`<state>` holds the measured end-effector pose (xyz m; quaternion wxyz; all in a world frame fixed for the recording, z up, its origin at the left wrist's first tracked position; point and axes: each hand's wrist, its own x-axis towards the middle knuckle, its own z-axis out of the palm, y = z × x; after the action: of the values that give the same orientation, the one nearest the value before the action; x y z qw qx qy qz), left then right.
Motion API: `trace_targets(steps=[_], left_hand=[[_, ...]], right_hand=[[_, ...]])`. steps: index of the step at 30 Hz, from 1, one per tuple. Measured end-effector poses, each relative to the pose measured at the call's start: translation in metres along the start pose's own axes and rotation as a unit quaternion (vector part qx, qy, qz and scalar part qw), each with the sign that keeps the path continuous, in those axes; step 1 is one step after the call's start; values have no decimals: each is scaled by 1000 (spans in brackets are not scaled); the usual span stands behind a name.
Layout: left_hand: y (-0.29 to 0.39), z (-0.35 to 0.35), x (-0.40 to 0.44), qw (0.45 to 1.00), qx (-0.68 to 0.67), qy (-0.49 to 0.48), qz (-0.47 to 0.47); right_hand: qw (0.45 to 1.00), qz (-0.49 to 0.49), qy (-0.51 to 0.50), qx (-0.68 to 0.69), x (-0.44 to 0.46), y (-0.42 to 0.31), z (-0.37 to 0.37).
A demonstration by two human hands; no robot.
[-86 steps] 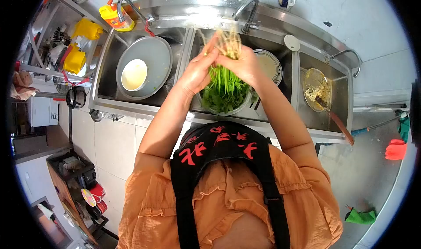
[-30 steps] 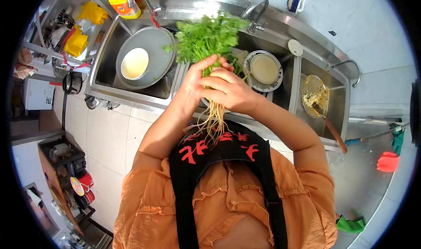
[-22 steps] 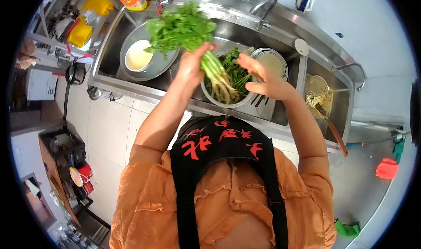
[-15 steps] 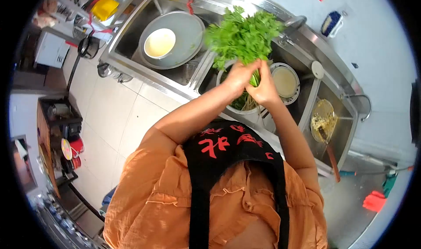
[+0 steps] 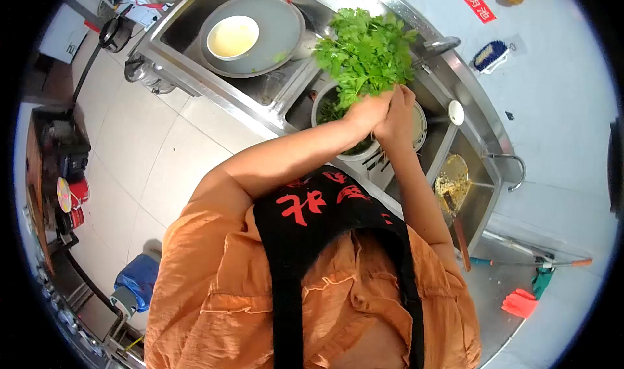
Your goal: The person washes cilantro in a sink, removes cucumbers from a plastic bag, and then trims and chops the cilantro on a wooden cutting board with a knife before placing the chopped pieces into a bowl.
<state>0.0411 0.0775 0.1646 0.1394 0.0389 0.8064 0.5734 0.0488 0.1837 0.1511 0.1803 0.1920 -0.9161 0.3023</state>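
Observation:
A bunch of cilantro [image 5: 367, 54] is held up over the middle sink, its bright leaves pointing away from me. My left hand [image 5: 368, 113] is closed round the stems just below the leaves. Pressed against it, my right hand [image 5: 395, 117] has its fingers pinched at the stems too. Most of the stems are hidden by the hands. Under them stands a white basin [image 5: 318, 109] with more greens [image 5: 330, 111] inside, partly covered by my left arm. Partly behind my right hand is a pale round container [image 5: 420, 123].
In the left sink [image 5: 185, 34], a cream bowl [image 5: 233, 38] sits on a large grey round lid or tray [image 5: 276, 34]. The right sink holds a pan with yellowish scraps [image 5: 453, 180] and a wooden handle [image 5: 461, 242]. Faucets [image 5: 442, 44] line the back edge.
The view has shifted, so the sinks appear farther left. My right hand's fingers have moved up beside the leaves, and both hands still hold the cilantro.

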Motion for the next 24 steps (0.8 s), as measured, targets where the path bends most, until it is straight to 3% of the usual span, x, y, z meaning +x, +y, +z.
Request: trace_targets(steps=[1,2,4,6,9,10,12,13,14,15,16,17,18,20,22,23,24], left_hand=[[3,-7,-5,982,189,-21,-12],[-24,11,1,978,191,67,43],[-42,18,16,990,-44,100,94],[-50,21,21,943,-279,117,141],[-49,20,17,948,-285,75,119],[-44,12,10,963,-236,66,113],[-25,-25,-9,978,-203,-24,32],[-24,-37,-16,980,-187,-73,-11],[-33,-43,-17,980,-184,-62,40],[-39,-54,-20,964,-246,-100,18],[-42,-65,-21,960,-253,-117,-13],[-44,-72,-22,966,-238,-97,-24],[-50,-74,-21,966,-250,-68,-23],[-58,-82,-18,957,-290,-24,-25],[-65,-91,-17,943,-331,4,-26],[-65,-96,-21,941,-336,26,-38],[-73,-101,-26,935,-350,43,-34]], right_hand=[[1000,-11,-25,-9,0,6,5],[999,-2,-43,-14,3,11,10],[999,-12,-41,-18,5,8,11],[994,-71,-25,-85,5,-3,9],[985,51,-125,106,-11,41,23],[961,129,-72,233,-10,40,23],[936,203,-55,283,24,29,-20],[970,195,9,147,47,13,-47],[948,250,10,195,76,-10,-79],[972,143,96,162,98,-11,-106],[958,124,172,195,122,-13,-137],[923,124,181,317,157,-10,-177],[922,29,232,310,198,-3,-223],[882,-115,315,331,238,-60,-262],[902,-206,328,192,241,-78,-260],[919,-218,313,100,235,-72,-244],[953,-176,234,-74,221,-47,-215]])
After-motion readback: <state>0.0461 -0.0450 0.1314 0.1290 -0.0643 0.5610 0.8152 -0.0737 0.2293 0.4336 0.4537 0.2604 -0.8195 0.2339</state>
